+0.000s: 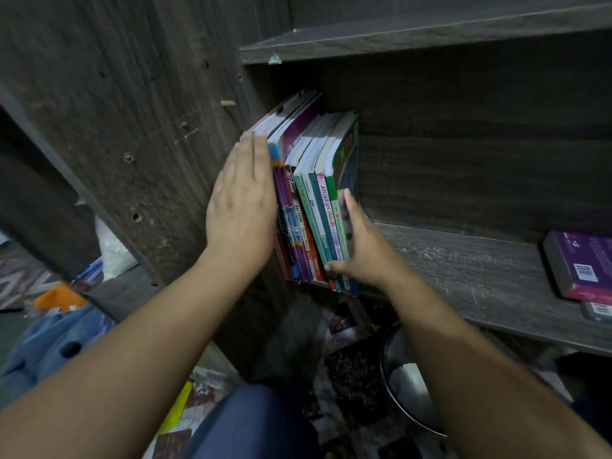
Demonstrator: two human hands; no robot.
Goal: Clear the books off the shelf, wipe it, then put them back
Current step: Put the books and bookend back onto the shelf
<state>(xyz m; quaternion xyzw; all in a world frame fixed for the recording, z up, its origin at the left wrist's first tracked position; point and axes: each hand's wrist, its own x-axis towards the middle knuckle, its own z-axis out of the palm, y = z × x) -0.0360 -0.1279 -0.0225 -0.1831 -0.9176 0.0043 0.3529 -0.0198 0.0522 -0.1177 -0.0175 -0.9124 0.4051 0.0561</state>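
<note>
**Item 1. Books** [311, 193]: a row of thin paperbacks standing on the shelf [463, 260] at its left end, spines toward the near edge. The row leans right at the top. Spine colours are purple, orange, teal and green. The feet of the spines overhang the near edge slightly.

**Item 2. Left grip** [241, 207]: bare hand, wide and flat, fingers straight and together. The palm is pressed to the left face of the row, between the books and the side panel [149, 127].

**Item 3. Right grip** [361, 250]: bare hand, wide, fingers straight up along the right cover of the row. The thumb lies across the feet of the near spines. It presses the row and does not wrap it.

**Item 4. Purple book** [583, 263]: lies flat at the far right of the same shelf, barcode up, well apart from the row. It rests on a second book [597, 311] that is only partly in view.

**Item 5. Upper shelf** [397, 38]: dark wood-grain board above.

**Item 6. Floor, near:** a round dark-rimmed container [407, 385], possibly a metal bowl, with something white inside. Blue denim cloth [49, 342] at left, an orange object [59, 298] beyond it, and a white plastic bag [112, 243] behind the panel.
</note>
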